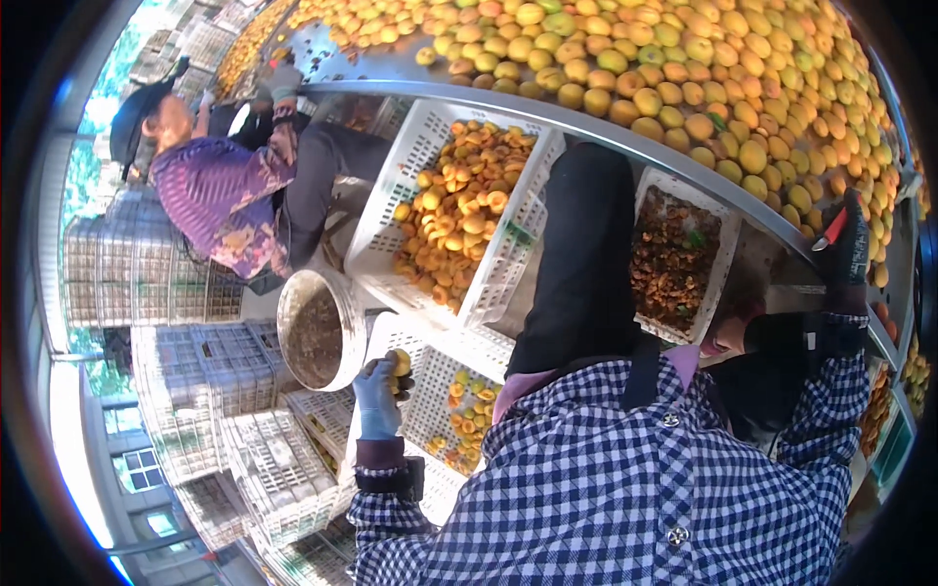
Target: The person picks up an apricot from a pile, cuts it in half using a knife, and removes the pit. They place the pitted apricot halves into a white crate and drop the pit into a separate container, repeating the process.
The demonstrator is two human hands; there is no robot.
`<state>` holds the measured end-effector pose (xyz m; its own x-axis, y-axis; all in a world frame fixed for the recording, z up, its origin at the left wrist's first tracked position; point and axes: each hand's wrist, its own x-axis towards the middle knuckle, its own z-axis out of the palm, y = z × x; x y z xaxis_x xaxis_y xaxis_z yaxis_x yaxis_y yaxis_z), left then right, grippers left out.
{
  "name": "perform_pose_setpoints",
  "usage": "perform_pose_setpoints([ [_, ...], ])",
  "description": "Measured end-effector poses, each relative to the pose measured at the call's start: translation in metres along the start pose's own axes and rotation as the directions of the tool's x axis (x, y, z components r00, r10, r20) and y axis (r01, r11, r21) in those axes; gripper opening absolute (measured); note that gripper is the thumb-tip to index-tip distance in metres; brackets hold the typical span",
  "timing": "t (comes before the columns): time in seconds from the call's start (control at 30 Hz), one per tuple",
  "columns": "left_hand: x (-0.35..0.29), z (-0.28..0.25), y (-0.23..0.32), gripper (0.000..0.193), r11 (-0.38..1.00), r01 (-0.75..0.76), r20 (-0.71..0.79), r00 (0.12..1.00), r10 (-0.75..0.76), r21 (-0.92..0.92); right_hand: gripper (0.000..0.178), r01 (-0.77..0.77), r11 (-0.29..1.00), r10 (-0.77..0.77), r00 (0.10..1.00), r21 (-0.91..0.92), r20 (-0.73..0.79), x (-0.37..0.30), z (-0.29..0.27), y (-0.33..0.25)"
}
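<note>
My left hand [377, 396], in a blue-grey glove with dark fingertips, is closed around a yellow apricot [399, 362]. It is held over the rim of a white perforated crate [394, 337], in which yellow and orange apricots, some apparently cut, lie [471, 415]. At the far right, my right hand [846, 249] wears a dark glove and is closed on what looks like a small red-handled knife [831, 230]. That hand is at the metal edge of the sorting table, beside whole apricots [752, 156]. Its fingers are partly lost in shadow.
A larger white crate [381, 210] holds halved apricots. Right of my leg [586, 225], another crate [728, 234] contains brown pits and scraps. A dirty white bucket [349, 327] stands at left, before stacked crates [269, 469]. A co-worker in purple [220, 200] sits at the table rim [547, 109].
</note>
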<state>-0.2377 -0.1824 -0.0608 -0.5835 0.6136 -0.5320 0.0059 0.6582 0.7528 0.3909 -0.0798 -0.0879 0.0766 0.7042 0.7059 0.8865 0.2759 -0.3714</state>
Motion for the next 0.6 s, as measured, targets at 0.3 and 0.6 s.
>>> perform_pose_setpoints([
  [0.3,0.037,0.036,-0.013,0.046,0.68,-0.56,0.073,0.794,0.604,0.473,0.018,-0.113,0.988,0.116,0.993,-0.107,0.024,-0.005,0.005,0.022],
  [0.6,-0.12,0.318,0.204,0.035,0.052,-0.992,0.708,-0.045,0.705,-0.115,0.025,-0.621,0.069,0.83,0.47,0.781,0.3,0.037,-0.026,-0.017],
])
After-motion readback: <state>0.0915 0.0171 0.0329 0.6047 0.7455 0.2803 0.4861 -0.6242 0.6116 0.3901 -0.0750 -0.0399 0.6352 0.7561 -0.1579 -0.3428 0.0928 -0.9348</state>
